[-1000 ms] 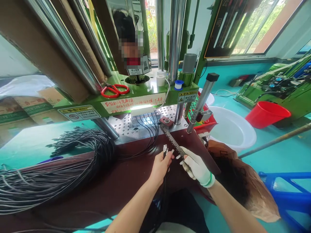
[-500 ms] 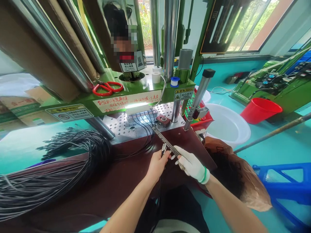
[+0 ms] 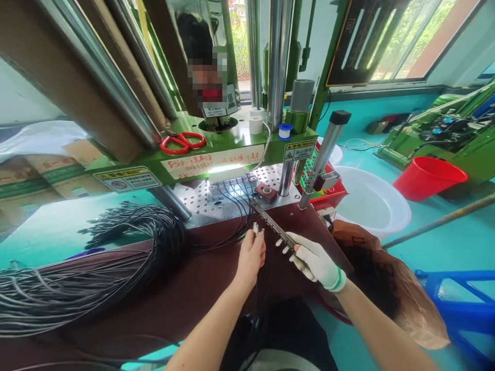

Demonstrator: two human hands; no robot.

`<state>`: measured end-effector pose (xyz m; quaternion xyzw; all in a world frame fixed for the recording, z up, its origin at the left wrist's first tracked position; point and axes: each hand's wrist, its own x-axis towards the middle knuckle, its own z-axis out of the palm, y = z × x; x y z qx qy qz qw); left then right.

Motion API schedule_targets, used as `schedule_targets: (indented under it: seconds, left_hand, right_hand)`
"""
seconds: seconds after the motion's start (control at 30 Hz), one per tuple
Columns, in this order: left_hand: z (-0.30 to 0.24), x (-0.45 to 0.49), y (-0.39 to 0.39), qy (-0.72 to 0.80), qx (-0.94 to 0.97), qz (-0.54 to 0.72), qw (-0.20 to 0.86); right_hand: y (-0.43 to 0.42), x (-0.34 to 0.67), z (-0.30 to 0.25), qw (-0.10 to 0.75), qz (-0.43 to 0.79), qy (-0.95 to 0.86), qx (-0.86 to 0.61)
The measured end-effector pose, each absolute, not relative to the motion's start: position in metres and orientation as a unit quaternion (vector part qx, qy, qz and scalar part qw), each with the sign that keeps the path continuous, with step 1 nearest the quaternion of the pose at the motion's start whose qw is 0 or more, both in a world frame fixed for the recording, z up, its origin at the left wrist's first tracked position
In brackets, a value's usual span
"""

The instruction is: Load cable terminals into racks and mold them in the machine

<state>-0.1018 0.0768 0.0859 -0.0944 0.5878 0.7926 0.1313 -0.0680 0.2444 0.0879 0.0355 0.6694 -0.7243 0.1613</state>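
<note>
The bare left hand [image 3: 250, 260] closes tightly around black cables [image 3: 256, 288], their metal terminals [image 3: 256, 229] standing just above the fingertips, right beside a slotted metal bar [image 3: 273, 228], held firmly at its near end by the white-gloved right hand [image 3: 319, 265].

A narrow steel jig bar [image 3: 271, 230] slants, metal terminals [image 3: 284, 250] jutting along its edge, just beside metal-tipped black cable ends [image 3: 256, 229].

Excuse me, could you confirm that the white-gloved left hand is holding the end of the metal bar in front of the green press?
Not quite. The head view shows the glove on the right hand, not the left; the left hand is bare. The rest stands: the gloved hand holds the end of the metal bar in front of the green press.
</note>
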Motion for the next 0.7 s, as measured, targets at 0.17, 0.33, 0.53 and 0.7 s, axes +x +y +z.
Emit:
schedule_targets:
  seconds: [0.17,0.33,0.53,0.7]
  left_hand:
    - [0.079,-0.102,0.079,0.659,-0.071,0.742,0.099]
    - [0.074,-0.104,0.077,0.681,-0.07,0.726,0.067]
    - [0.072,-0.105,0.077,0.683,-0.063,0.725,0.059]
    - [0.071,-0.105,0.077,0.674,-0.064,0.734,0.055]
  right_hand:
    - [0.243,-0.067,0.091,0.161,-0.72,0.674,0.037]
    - [0.243,-0.069,0.093,0.169,-0.707,0.686,0.031]
    - [0.24,-0.069,0.094,0.164,-0.704,0.689,0.049]
    - [0.239,-0.069,0.096,0.16,-0.702,0.692,0.049]
